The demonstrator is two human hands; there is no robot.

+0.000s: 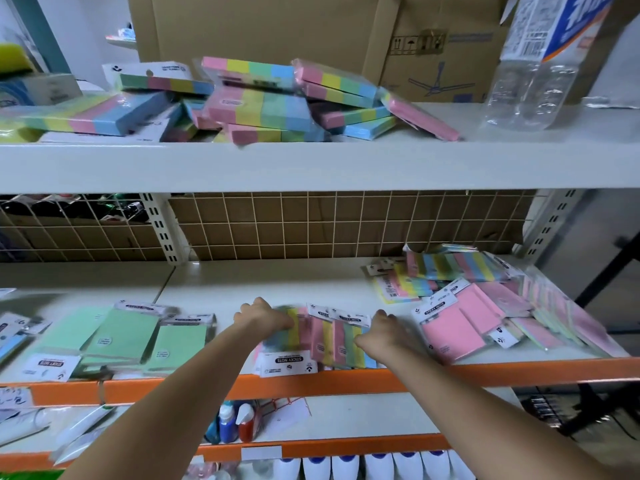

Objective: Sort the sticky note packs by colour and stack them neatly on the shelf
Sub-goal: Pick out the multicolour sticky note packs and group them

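Observation:
On the middle shelf (270, 282), several multicolour striped sticky note packs (325, 341) lie side by side near the orange front edge. My left hand (265, 317) grips the left pack of that group at its far end. My right hand (382, 336) rests curled on the right end of the same group. Green packs (138, 337) lie to the left, pink packs (457, 327) to the right. A loose heap of striped packs (460, 268) sits at the back right. The upper shelf carries a jumbled pile of striped packs (263, 102).
A cardboard box (311, 32) and a clear plastic bottle (533, 74) stand on the upper shelf. A wire grid (311, 223) backs the middle shelf. Below the orange shelf edge (346, 382) are glue bottles (228, 424) and white bottles (346, 469).

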